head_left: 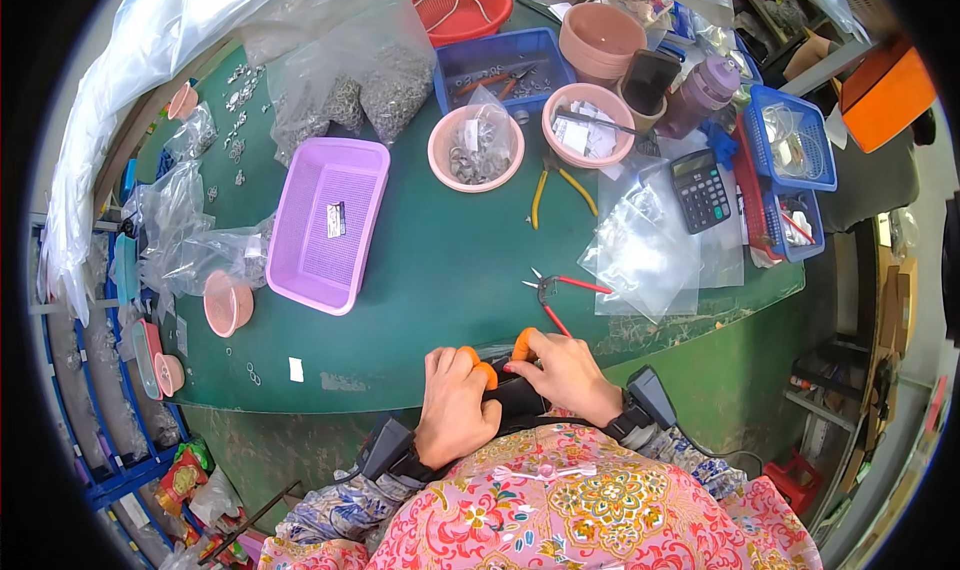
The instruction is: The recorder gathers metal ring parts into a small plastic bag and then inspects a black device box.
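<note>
At the large green table (440, 270), the bare left hand (458, 402) and right hand (575, 375) are curled narrow, but whether anything is held cannot be told, and the red-handled metal cutters (546, 287), lying spread just beyond the right hand, could be bumped if it were pushed forward.

The left hand (457, 407) and the right hand (572, 378) were close together at the near edge of the green desk (450, 280), orange covers (522, 346) on some fingers (450, 364); whether they held anything could not be made out. Beyond lay red-handled pliers (547, 289), yellow-handled pliers (540, 194), a purple basket (318, 185), a calculator (700, 191) on clear bags (640, 252), and a pink bowl (447, 178) of metal parts (475, 162).
</note>
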{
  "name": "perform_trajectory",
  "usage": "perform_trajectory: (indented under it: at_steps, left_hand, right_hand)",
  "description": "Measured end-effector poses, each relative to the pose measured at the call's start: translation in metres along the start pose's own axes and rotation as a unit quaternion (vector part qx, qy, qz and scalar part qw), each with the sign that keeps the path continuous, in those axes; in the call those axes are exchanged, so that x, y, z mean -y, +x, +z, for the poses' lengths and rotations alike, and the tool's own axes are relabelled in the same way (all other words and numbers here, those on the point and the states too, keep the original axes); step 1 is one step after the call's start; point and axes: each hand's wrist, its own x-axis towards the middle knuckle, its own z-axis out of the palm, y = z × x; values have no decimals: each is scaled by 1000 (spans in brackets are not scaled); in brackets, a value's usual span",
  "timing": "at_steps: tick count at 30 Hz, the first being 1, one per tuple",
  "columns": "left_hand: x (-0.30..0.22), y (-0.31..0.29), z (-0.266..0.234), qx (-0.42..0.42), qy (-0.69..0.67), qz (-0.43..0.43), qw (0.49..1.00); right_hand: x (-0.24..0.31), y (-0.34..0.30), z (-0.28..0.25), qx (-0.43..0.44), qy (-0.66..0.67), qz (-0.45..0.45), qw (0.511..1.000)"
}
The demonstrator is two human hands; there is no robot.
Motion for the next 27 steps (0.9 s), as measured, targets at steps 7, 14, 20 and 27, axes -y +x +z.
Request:
perform_trajectory:
  at_steps: [7,14,20,27]
  left_hand:
    - [-9,-3,-10,0,93,-13,996]
    - [-6,-47,-9,11,-14,49,999]
    - [-1,-59,1,-8,-40,38,998]
    - [-1,-65,1,19,-52,53,997]
  right_hand:
    - [8,1,-2,12,4,-14,1000]
    - [15,-31,-18,-1,14,-170,985]
    - [7,-34,-6,3,-44,-249,967]
    - [9,-34,-6,3,-48,-249,967]
